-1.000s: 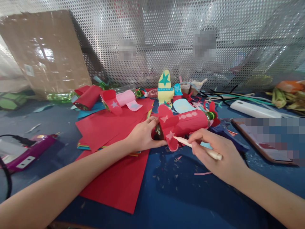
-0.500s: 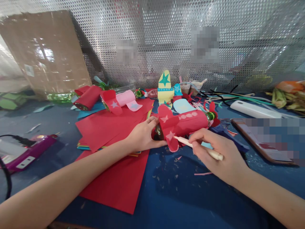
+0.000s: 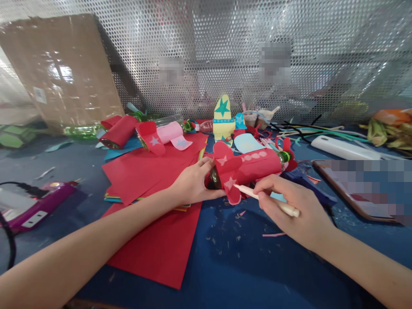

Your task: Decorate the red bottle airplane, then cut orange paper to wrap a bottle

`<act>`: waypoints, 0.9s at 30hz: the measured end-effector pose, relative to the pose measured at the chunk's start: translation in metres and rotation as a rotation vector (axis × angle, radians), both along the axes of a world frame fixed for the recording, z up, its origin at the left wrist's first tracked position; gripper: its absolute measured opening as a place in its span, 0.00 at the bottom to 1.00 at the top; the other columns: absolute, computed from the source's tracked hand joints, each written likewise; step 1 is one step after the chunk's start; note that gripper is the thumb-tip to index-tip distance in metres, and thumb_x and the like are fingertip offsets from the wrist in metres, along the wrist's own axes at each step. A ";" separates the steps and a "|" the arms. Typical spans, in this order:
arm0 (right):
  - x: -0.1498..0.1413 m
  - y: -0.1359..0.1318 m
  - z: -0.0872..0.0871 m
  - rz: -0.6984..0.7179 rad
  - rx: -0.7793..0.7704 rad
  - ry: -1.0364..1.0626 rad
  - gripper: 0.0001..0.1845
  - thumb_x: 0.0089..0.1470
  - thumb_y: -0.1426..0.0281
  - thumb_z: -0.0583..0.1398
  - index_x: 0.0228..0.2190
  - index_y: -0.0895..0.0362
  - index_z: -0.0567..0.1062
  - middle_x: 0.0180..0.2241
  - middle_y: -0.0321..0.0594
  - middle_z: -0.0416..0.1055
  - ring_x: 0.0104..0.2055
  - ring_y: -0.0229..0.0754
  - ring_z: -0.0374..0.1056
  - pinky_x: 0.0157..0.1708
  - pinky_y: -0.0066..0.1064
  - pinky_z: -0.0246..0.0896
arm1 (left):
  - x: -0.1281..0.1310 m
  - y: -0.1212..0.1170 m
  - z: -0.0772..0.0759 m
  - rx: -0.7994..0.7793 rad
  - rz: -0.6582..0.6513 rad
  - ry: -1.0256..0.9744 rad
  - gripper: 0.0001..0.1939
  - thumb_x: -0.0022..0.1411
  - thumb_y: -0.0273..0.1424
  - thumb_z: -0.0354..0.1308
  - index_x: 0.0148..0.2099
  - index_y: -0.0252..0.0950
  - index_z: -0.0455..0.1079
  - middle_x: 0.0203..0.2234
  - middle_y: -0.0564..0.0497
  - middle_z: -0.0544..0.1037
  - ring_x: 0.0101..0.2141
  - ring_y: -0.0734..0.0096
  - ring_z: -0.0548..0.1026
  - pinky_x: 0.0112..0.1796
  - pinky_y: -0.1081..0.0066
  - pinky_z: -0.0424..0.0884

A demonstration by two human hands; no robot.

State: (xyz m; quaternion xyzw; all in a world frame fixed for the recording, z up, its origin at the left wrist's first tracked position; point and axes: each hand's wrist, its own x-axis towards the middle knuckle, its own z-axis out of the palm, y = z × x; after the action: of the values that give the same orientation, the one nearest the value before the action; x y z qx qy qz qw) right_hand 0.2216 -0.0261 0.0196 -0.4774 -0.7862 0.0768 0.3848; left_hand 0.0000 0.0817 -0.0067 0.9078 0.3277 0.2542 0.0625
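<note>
A green bottle wrapped in red paper lies on its side on the blue table, with red paper fins at its base and pink dots along it. My left hand is closed around the bottle's bottom end. In my right hand is a slim cream-coloured pen, pinched between thumb and fingers. The pen's tip touches or nearly touches the pink star on the lower fin. Under my left forearm lies a stack of red paper sheets.
Behind stand a yellow paper shape with a green star and other paper-wrapped bottles. A phone and white device lie right; a purple power strip sits left. Cardboard leans at the back.
My right hand and the pen have shifted very slightly left. My left hand and the wrapped bottle have stayed in place.
</note>
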 end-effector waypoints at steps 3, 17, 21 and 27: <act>0.000 0.000 0.001 0.001 0.010 0.002 0.05 0.55 0.74 0.54 0.29 0.53 0.68 0.23 0.29 0.71 0.22 0.33 0.66 0.24 0.24 0.58 | 0.000 0.000 0.000 0.002 -0.013 -0.004 0.35 0.52 0.52 0.58 0.54 0.32 0.61 0.52 0.38 0.69 0.52 0.50 0.69 0.48 0.55 0.69; 0.001 0.000 0.000 -0.025 0.020 0.005 0.05 0.53 0.75 0.54 0.28 0.53 0.67 0.21 0.28 0.70 0.20 0.32 0.64 0.22 0.24 0.57 | -0.001 0.000 -0.002 0.020 -0.013 -0.009 0.35 0.51 0.52 0.57 0.54 0.34 0.61 0.51 0.39 0.69 0.52 0.50 0.69 0.47 0.56 0.70; 0.001 0.001 -0.002 -0.029 0.024 0.001 0.05 0.52 0.75 0.54 0.27 0.53 0.67 0.20 0.27 0.69 0.19 0.32 0.64 0.22 0.23 0.57 | 0.000 0.000 -0.001 0.010 -0.010 -0.010 0.35 0.51 0.52 0.57 0.54 0.34 0.61 0.52 0.38 0.69 0.51 0.50 0.69 0.47 0.55 0.70; 0.001 -0.001 0.000 -0.049 0.053 0.025 0.06 0.52 0.75 0.54 0.26 0.54 0.66 0.19 0.27 0.68 0.19 0.31 0.63 0.20 0.23 0.56 | 0.000 0.000 0.000 0.009 -0.002 -0.006 0.36 0.51 0.53 0.57 0.54 0.33 0.61 0.52 0.37 0.69 0.51 0.49 0.70 0.47 0.55 0.70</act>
State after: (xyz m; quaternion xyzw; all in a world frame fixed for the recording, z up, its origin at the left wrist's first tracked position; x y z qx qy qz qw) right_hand 0.2221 -0.0268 0.0200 -0.4853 -0.7711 0.0524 0.4089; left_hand 0.0001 0.0818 -0.0063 0.9076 0.3255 0.2584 0.0595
